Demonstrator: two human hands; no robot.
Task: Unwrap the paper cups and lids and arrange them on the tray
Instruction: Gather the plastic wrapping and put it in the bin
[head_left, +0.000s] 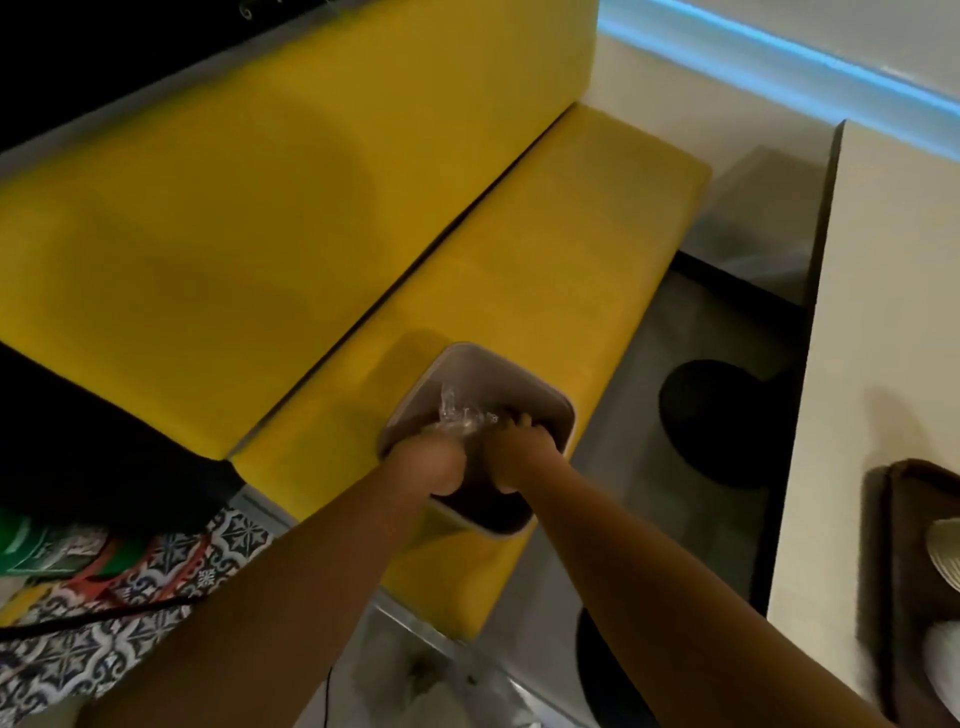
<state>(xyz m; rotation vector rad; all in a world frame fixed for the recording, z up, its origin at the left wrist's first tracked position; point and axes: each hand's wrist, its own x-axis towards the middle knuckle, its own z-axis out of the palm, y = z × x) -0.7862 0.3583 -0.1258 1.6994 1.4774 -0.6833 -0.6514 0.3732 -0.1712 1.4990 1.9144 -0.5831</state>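
Observation:
Both my hands reach down into a small square bin (563, 410) that stands on the yellow bench seat. My left hand (434, 460) and my right hand (519, 447) are curled around a crumpled clear plastic wrapper (460, 413), which sticks up inside the bin between them. At the far right, a dark brown tray (896, 519) lies on the white table. On the tray, cut off by the frame edge, are a ribbed pale lid or cup (946, 553) and another white piece (943, 649).
The yellow bench (545, 249) and its backrest fill the left and middle. The white table (883, 312) runs down the right side, with its round black base (722, 421) on the grey floor below. Patterned fabric (104, 639) lies at the lower left.

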